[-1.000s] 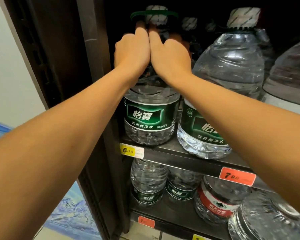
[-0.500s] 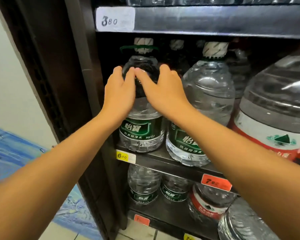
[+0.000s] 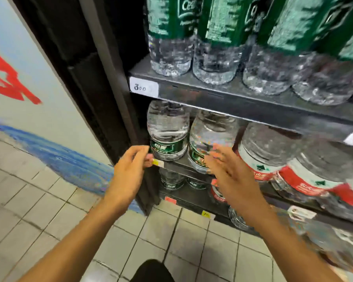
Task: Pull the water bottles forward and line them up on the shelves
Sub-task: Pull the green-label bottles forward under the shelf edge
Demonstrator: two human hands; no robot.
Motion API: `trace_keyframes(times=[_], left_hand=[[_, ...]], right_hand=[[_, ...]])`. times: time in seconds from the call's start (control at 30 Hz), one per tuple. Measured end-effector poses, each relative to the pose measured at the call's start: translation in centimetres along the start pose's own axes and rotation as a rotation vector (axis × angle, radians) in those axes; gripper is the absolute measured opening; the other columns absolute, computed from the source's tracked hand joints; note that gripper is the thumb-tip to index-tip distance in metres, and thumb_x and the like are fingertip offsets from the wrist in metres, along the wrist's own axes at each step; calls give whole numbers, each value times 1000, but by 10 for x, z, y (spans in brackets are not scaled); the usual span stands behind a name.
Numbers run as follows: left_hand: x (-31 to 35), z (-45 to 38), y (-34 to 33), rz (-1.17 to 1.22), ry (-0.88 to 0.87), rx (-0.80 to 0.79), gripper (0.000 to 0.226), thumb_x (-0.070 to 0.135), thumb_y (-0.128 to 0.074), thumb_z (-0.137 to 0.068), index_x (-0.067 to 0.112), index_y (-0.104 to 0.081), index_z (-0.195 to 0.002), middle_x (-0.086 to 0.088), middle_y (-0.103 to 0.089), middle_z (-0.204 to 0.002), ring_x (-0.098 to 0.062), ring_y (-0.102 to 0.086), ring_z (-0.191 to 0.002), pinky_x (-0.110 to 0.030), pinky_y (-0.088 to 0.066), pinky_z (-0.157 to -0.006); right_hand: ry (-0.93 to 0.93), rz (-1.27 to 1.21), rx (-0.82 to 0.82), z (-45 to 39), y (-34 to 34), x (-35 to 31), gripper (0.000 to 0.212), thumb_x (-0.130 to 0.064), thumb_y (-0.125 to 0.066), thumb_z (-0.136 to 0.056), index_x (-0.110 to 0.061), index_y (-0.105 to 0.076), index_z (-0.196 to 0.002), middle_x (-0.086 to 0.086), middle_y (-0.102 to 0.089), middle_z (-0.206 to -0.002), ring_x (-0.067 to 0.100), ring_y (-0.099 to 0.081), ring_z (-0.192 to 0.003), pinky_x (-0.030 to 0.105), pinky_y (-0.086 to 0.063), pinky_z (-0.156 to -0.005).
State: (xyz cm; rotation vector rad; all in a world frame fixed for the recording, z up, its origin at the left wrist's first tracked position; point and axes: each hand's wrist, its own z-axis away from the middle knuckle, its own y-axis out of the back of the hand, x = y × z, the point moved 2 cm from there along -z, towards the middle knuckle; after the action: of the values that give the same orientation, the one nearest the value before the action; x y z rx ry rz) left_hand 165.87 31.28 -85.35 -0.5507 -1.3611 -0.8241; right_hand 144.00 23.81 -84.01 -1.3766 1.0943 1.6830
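Observation:
A big clear water bottle with a green label (image 3: 167, 135) stands at the left front of the middle shelf (image 3: 179, 162). A second green-label bottle (image 3: 209, 139) stands right beside it. My left hand (image 3: 130, 171) hovers in front of the shelf edge, fingers loosely curled, holding nothing. My right hand (image 3: 230, 178) is blurred, its fingers spread, held in front of the second bottle and off it. Big red-label bottles (image 3: 267, 157) stand further right on the same shelf.
The upper shelf (image 3: 232, 94) carries several smaller green-label bottles (image 3: 216, 37) and a white price tag (image 3: 144, 86). More bottles sit on the lower shelves (image 3: 172, 181). A dark cabinet post (image 3: 102, 78) stands at left, with tiled floor (image 3: 49, 210) below.
Both hands have let go of the left big bottle and drawn back and down, away from the shelf. The view has tilted, showing the upper shelf and the floor.

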Motion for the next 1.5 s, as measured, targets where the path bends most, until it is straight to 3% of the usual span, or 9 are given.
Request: trace_keyframes(times=[0.33, 0.6, 0.8, 0.97, 1.07, 1.2, 1.33, 1.43, 1.5], left_hand=[[164, 96, 4, 142, 40, 40, 19, 23, -47, -102, 17, -64, -96, -17, -69, -98, -19, -65, -89, -22, -49, -74], [259, 95, 9, 47, -107, 19, 25, 50, -51, -87, 33, -69, -86, 0, -73, -93, -16, -68, -93, -35, -50, -85], [307, 31, 2, -267, -326, 63, 31, 41, -63, -88, 27, -61, -116, 20, -65, -97, 10, -61, -91, -24, -49, -88], [351, -38, -7, -387, -484, 54, 48, 36, -64, -91, 13, -52, -131, -1, -60, -121, -17, -56, -113, -32, -44, -98], [362, -73, -18, -401, -508, 55, 66, 44, -62, -91, 6, -39, -141, -8, -46, -138, -22, -41, -130, -23, -30, -98], [372, -112, -30, -409, -530, 105, 48, 50, -66, -84, 8, -43, -84, -5, -44, -92, -25, -48, -92, -24, -29, -75], [379, -135, -47, -389, -531, 111, 56, 51, -70, -69, 15, -37, -41, 11, -34, -37, -2, -42, -36, -18, -23, -41], [377, -147, -62, -444, -447, 110, 56, 67, -73, -65, 12, -74, -78, 5, -70, -68, -6, -64, -65, -17, -41, -57], [375, -154, -69, -551, -454, 92, 67, 75, -64, -69, 21, -72, -107, 4, -73, -102, -15, -66, -93, -19, -43, -73]], right_hand=[[-67, -50, 41, 77, 62, -165, 25, -39, -65, -89, -32, -67, -113, -23, -67, -111, -7, -60, -104, 13, -47, -81], [53, 21, 33, 76, 96, -262, 43, -40, -67, -88, -31, -56, -129, -17, -63, -122, -7, -58, -110, 19, -45, -92], [155, 241, 76, 12, 95, -300, 48, -31, -64, -92, -21, -51, -137, -8, -58, -132, 3, -55, -120, 32, -45, -105], [262, 468, 204, -53, 91, -334, 60, -42, -70, -85, -14, -51, -135, 0, -59, -130, 12, -55, -118, 36, -45, -102], [261, 636, 327, -84, 80, -349, 48, -50, -69, -83, -6, -55, -97, 8, -58, -93, 21, -52, -86, 33, -38, -72], [239, 705, 457, -116, 60, -360, 68, -55, -66, -84, -17, -20, -51, 0, -21, -44, 15, -23, -41, 35, -19, -48], [55, 592, 426, -142, 51, -351, 56, -60, -59, -79, -19, -40, -46, -4, -41, -36, 7, -44, -36, 13, -37, -39], [-76, 530, 421, -155, 49, -345, 54, -64, -58, -70, -17, -46, -48, -17, -49, -36, 8, -49, -42, 11, -36, -39], [40, 596, 548, -162, 46, -348, 58, -64, -65, -68, -18, -37, -46, -3, -37, -33, 11, -35, -40, 16, -29, -38]])
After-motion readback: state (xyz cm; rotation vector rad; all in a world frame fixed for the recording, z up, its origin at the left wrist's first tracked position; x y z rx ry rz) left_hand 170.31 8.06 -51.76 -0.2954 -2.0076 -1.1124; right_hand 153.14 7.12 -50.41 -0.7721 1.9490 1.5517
